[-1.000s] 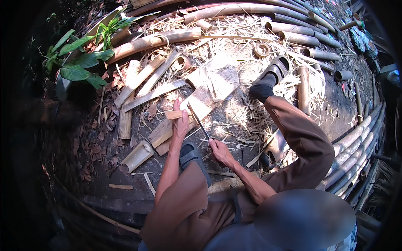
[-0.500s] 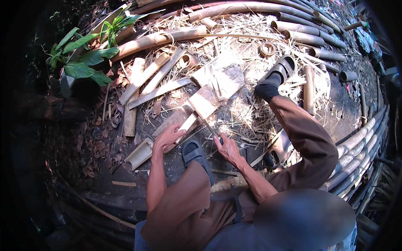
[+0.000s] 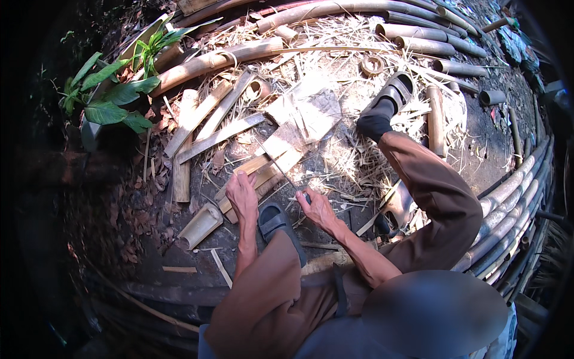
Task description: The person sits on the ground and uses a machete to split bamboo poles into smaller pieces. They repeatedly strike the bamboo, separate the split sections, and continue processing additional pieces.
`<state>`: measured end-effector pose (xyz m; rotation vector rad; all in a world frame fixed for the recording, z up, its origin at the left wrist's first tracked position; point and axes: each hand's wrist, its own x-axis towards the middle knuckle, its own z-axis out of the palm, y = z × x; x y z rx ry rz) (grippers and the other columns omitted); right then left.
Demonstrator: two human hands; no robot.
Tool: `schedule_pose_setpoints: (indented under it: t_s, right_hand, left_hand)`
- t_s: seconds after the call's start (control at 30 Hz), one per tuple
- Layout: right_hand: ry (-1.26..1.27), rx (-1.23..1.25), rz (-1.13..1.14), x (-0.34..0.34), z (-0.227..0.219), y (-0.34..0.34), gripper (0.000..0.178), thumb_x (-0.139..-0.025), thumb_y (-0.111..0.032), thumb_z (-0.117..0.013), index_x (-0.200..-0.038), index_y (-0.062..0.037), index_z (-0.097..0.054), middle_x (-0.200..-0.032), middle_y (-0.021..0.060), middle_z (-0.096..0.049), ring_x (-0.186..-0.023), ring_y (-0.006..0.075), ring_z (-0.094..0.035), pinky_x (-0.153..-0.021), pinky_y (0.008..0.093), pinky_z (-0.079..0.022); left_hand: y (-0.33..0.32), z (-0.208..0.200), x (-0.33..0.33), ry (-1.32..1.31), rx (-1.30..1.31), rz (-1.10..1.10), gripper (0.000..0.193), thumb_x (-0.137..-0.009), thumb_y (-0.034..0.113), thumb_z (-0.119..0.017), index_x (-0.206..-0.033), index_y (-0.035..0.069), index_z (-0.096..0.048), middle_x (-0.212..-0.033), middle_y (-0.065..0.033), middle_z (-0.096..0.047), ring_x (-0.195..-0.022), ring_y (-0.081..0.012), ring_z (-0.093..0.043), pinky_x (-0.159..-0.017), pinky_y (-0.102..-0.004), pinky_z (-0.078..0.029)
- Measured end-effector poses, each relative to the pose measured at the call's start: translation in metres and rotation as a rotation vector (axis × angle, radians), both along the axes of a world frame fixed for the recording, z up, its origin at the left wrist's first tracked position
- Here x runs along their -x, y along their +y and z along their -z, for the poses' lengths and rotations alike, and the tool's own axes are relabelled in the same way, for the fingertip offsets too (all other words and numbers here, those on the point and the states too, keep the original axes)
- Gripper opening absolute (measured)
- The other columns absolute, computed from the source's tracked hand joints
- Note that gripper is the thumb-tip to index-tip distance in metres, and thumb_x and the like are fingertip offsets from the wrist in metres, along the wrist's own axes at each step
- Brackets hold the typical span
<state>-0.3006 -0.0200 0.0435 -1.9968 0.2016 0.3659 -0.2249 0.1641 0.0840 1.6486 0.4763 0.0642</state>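
Observation:
My right hand (image 3: 318, 210) is closed around the dark handle of a knife (image 3: 282, 170). Its long thin blade points up and left across a pale wooden block (image 3: 283, 143). Left of the blade, my left hand (image 3: 242, 196) has its fingers closed on a split bamboo piece (image 3: 256, 164), whose far end lies by the block. Part of the piece is hidden under that hand. Beyond the block sits a flat wooden board (image 3: 320, 113) in bright sun. On the ground beside my left forearm lies a narrow pale strip (image 3: 222, 268).
Split bamboo lengths (image 3: 200, 118) lie to the far left, near a leafy plant (image 3: 113, 99). A short bamboo trough (image 3: 201, 227) rests left of my sandalled foot (image 3: 276, 222). Shavings (image 3: 359, 149) cover the ground; bamboo poles (image 3: 508, 209) line the right side.
My left hand has let go of the pale strip, now on the ground by my forearm, and has moved onto another bamboo piece. The knife stays in my right hand, slightly further left.

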Motion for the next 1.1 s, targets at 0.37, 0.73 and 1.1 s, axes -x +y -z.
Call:
schedule_pose_setpoints:
  t_s: [0.37, 0.73, 1.1]
  right_hand:
    - [0.111, 0.051, 0.017, -0.013, -0.001, -0.025, 0.046, -0.099, -0.044, -0.047, -0.094, 0.0014, -0.058, -0.063, 0.0292, -0.057, -0.066, 0.0461, -0.06, -0.061, 0.0521, -0.046]
    - [0.089, 0.02, -0.102, -0.005, -0.019, -0.003, 0.057, -0.098, -0.048, -0.046, -0.102, 0.0069, -0.058, -0.077, 0.0372, -0.059, -0.087, 0.0495, -0.063, -0.077, 0.054, -0.047]
    - [0.114, 0.176, 0.057, -0.008, 0.03, -0.024, 0.048, -0.1, -0.042, -0.046, -0.096, 0.0049, -0.054, -0.079, 0.0352, -0.059, -0.081, 0.0524, -0.059, -0.072, 0.0541, -0.044]
  left_hand:
    - [-0.003, -0.002, -0.024, -0.024, 0.023, 0.006, 0.035, -0.101, 0.016, -0.039, -0.093, -0.017, -0.048, -0.101, -0.0338, -0.063, -0.096, -0.0396, -0.069, -0.085, -0.0436, -0.06]
    - [-0.004, -0.002, -0.03, -0.06, -0.036, 0.048, 0.035, -0.102, 0.016, -0.039, -0.086, -0.014, -0.048, -0.094, -0.0307, -0.065, -0.095, -0.037, -0.069, -0.083, -0.0412, -0.06]
    - [-0.055, 0.039, -0.05, -0.351, -0.328, 0.013, 0.024, -0.095, 0.011, -0.056, -0.114, -0.004, -0.063, -0.1, -0.0184, -0.069, -0.081, -0.0246, -0.067, -0.071, -0.0339, -0.055]
